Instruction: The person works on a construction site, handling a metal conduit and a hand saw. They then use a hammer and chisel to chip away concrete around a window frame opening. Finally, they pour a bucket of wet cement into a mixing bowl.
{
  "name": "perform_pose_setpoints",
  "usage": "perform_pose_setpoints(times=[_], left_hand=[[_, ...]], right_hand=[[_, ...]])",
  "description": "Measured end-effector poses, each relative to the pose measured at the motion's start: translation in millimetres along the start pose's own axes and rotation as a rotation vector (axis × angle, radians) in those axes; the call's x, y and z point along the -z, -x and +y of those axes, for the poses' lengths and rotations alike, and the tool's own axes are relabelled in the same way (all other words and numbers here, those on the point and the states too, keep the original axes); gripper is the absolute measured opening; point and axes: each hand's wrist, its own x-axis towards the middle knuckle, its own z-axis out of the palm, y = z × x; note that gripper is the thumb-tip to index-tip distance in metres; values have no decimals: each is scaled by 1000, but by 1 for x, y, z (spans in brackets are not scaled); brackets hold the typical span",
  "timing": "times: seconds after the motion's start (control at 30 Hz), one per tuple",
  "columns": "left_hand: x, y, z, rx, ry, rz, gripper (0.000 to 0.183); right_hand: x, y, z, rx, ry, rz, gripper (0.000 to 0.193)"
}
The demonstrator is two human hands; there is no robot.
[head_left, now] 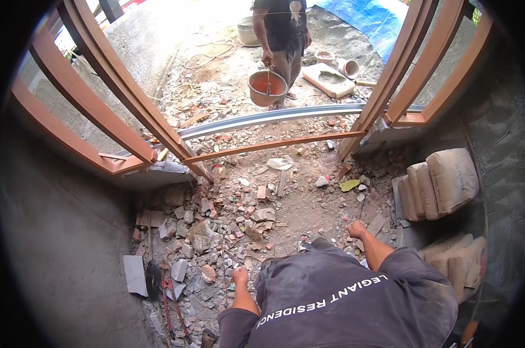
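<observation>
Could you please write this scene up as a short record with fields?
Left hand: curled, over grey and reddish broken masonry rubble; contents unclear
Right hand: curled, farther forward; contents unclear
Ahead: brown wooden frame, its opening crossed by a grey metal bar and a thin brown wooden strip
Left side: long tool with red handles, lying on the rubble
Right side: stacked tan sacks near a grey wall
Co-worker: beyond the opening, holding a round bucket with an orange inside
Background: blue sheet

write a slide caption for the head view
Left hand and right hand over rubble, stacked sacks at right, another person holding a bucket beyond a wooden frame.
</observation>
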Motion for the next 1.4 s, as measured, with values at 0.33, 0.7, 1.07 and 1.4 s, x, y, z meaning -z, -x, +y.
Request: perform_pose_setpoints(times=[0.33, 0.7, 1.07, 1.4], left_hand=[[-81, 15, 30, -14, 35, -70, 32], [-50, -6, 30, 101, -103, -1, 32], [-26, -73, 116, 64, -68, 15, 35], [-4, -117, 130, -65, 72, 18, 35]], right_hand=[[63, -77, 14, 288, -161, 77, 34], [81, -75, -72, 257, -377, -114, 35], [88, -112, -130, 194, -298, -144, 29], [75, -122, -182, 216, -211, -230, 44]])
